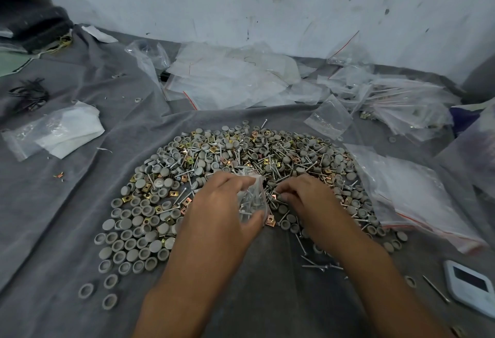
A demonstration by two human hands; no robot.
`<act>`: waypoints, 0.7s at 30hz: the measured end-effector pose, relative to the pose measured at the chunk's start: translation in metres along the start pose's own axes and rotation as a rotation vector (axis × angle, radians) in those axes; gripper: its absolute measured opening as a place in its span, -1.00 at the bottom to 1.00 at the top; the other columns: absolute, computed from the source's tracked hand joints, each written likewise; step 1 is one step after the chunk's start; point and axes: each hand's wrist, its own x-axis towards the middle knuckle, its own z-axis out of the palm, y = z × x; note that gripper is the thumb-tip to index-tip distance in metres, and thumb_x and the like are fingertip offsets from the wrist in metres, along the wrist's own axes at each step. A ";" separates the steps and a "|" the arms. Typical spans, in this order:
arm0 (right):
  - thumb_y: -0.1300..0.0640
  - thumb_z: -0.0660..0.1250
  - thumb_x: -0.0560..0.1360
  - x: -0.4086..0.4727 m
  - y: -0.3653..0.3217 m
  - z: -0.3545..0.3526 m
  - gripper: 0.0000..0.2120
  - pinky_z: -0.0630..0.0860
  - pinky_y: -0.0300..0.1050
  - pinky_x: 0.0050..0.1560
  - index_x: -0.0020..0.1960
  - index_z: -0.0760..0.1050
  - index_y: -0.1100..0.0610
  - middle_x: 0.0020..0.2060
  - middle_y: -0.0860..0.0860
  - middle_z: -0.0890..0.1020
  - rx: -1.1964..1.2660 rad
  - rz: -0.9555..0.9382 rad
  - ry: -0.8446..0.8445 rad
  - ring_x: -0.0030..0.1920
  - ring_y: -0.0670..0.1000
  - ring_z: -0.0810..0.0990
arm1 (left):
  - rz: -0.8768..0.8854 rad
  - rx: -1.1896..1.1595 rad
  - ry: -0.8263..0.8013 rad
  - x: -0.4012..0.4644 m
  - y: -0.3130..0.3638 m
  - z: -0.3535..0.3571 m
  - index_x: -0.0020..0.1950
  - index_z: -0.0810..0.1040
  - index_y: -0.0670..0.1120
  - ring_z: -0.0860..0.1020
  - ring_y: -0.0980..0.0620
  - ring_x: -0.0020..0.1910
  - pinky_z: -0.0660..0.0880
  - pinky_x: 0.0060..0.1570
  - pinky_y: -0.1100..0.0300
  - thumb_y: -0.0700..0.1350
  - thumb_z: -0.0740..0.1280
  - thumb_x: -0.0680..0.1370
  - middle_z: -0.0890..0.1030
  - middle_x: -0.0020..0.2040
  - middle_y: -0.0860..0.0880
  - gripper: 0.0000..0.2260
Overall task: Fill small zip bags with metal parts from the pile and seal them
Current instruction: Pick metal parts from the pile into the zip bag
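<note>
— Left hand (214, 211) gripping a half-filled zip bag (253, 199) over the pile (241, 155), mid-desk; right hand (305, 193) pinching a part.
— Could spill screws: mouth open, tilted.

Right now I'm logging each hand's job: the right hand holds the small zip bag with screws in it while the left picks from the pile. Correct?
Sides swapped. The head view shows the left hand holding the small zip bag with screws in it, while the right hand picks from the pile.

Part-filled clear zip bag (253, 198) upright over pile (241, 155)
</note>
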 end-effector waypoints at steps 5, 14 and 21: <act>-0.02 0.31 0.60 0.002 -0.003 0.004 -0.91 0.41 -0.17 0.02 0.09 0.54 -0.10 -0.03 -0.19 0.43 -0.183 -0.033 0.012 0.10 -0.09 0.43 | -0.002 -0.002 0.002 0.000 0.000 0.000 0.29 0.56 0.09 0.42 0.29 -0.03 0.29 -0.11 0.49 0.08 0.51 0.43 0.44 0.05 0.26 -0.56; -0.07 0.13 0.67 -0.001 -0.016 0.001 -0.89 0.27 -0.22 0.02 0.13 0.40 -0.11 0.06 -0.16 0.40 -0.279 -0.023 -0.013 0.14 -0.10 0.34 | 0.007 0.005 0.009 0.000 0.002 0.001 0.31 0.55 0.09 0.40 0.29 -0.03 0.28 -0.02 0.47 0.09 0.50 0.44 0.42 0.05 0.27 -0.55; -0.10 0.17 0.62 -0.030 -0.056 -0.034 -0.86 0.50 -0.24 -0.20 0.05 0.46 -0.10 -0.08 -0.16 0.63 0.696 -0.090 0.086 -0.16 -0.13 0.58 | 0.012 0.005 0.025 0.001 0.001 0.003 0.29 0.56 0.07 0.41 0.29 -0.01 0.32 0.03 0.39 0.08 0.52 0.42 0.41 0.06 0.27 -0.54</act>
